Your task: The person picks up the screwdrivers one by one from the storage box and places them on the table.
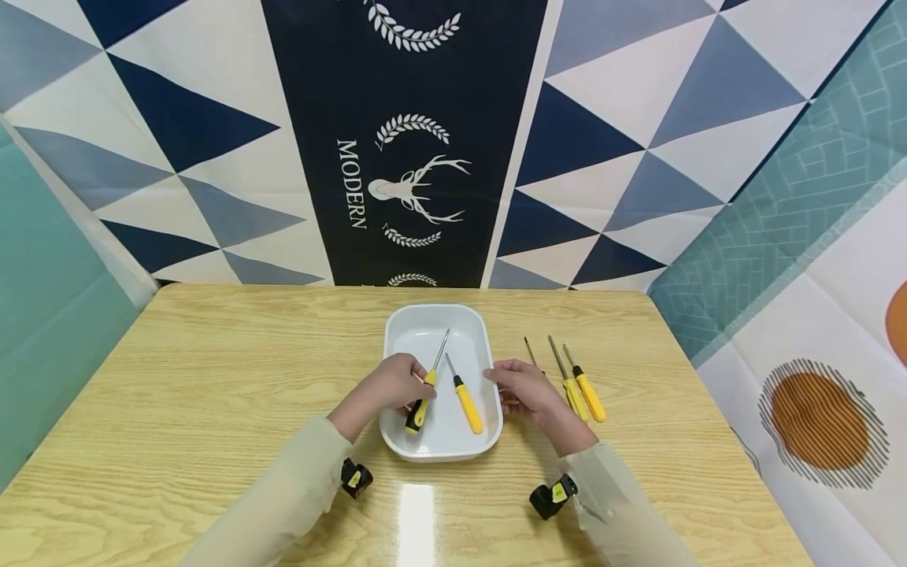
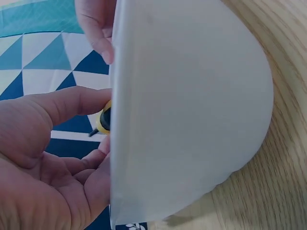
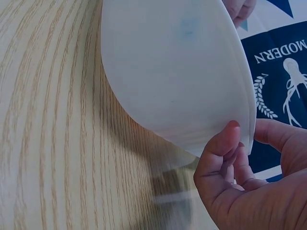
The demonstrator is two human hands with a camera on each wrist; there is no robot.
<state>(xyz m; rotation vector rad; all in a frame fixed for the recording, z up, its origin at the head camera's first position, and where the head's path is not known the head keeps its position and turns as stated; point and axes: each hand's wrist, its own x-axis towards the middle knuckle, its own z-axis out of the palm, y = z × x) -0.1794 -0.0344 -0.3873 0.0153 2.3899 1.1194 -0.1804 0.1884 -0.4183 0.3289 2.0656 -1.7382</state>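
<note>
A white tray (image 1: pixel 464 447) stands on the table. Over its left side, my left hand (image 1: pixel 402 383) pinches a screwdriver with a black and yellow handle (image 1: pixel 418 413), its shaft slanting up towards the back. In the left wrist view, part of that screwdriver (image 2: pixel 106 119) shows between the thumb and fingers, beside the tray wall (image 2: pixel 192 105). A second screwdriver with a yellow handle (image 1: pixel 468 408) lies inside the tray. At the right rim, my right hand (image 1: pixel 526 391) grips the tray; in the right wrist view, thumb and fingers of this hand (image 3: pixel 254 177) are on either side of the wall (image 3: pixel 177 72).
Right of the tray, several screwdrivers lie on the wooden table (image 1: pixel 212 378), among them one with a yellow handle (image 1: pixel 590 396) and another (image 1: pixel 575 399) beside it. My right hand partly covers a third one (image 1: pixel 531 351). A patterned cloth (image 1: pixel 418 260) hangs behind the table.
</note>
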